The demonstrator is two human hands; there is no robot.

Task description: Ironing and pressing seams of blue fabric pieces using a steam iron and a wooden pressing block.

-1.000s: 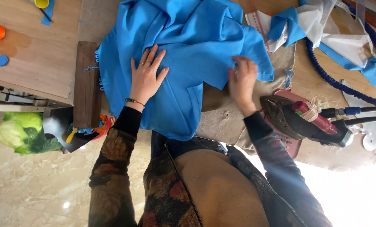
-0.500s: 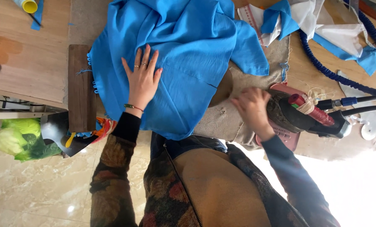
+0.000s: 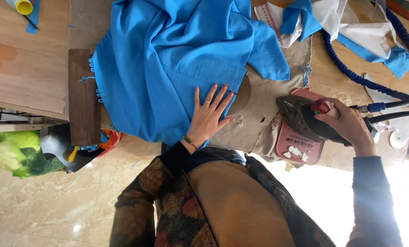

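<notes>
Now that the right hand (image 3: pixel 346 126) has left the blue cloth (image 3: pixel 177 64) and clamped on the iron (image 3: pixel 305 116), the left hand (image 3: pixel 209 116) lies flat, fingers spread, pinning it for pressing.

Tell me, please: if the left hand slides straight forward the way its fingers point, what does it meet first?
More of the blue garment: the left hand already lies flat on it, fingers pointing up-table across the cloth.

A single head-worn camera looks steeply down over the person's own chest at the padded ironing surface (image 3: pixel 264 100), at close range. The bench's near edge runs across mid-frame; beyond it the worktop fills the upper half, and below it lies tiled floor (image 3: pixel 53 206).
</notes>
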